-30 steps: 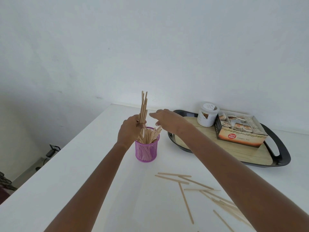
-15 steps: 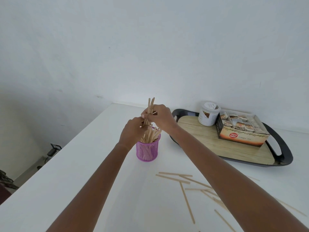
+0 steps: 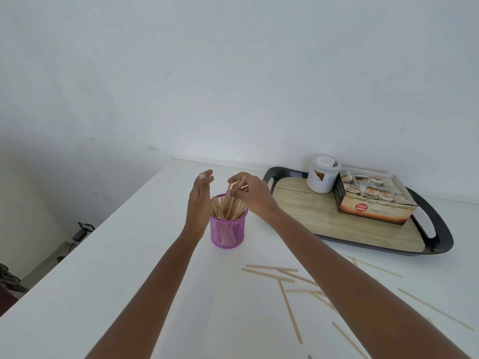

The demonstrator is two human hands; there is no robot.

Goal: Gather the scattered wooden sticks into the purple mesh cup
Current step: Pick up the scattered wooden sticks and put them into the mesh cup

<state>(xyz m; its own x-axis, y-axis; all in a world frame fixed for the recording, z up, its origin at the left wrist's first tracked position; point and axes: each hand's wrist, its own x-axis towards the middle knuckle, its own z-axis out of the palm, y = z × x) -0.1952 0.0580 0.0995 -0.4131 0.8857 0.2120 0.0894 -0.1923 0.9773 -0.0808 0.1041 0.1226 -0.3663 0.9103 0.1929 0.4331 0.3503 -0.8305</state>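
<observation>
The purple mesh cup [image 3: 228, 233] stands on the white table [image 3: 129, 268], packed with wooden sticks [image 3: 226, 209] that lean to the right. Just left of the cup's rim, my left hand [image 3: 200, 202] is held with its fingers straight and holds nothing. My right hand [image 3: 250, 194] hovers over the cup from the right, and its curled fingertips pinch the upper ends of the sticks. Several loose sticks [image 3: 270, 273] lie scattered on the table nearer to me and to the right, partly hidden under my right forearm.
A black tray with a wood-pattern floor [image 3: 438, 229] sits at the back right, carrying a white jar [image 3: 322, 177] and an open ginger tea box [image 3: 373, 203]. The table's left edge drops to the floor, where a black plug [image 3: 83, 229] lies. A white wall runs behind.
The bundle that my left hand held upright has gone down into the cup. My left hand has let go and spread open; my right hand came onto the stick tops.
</observation>
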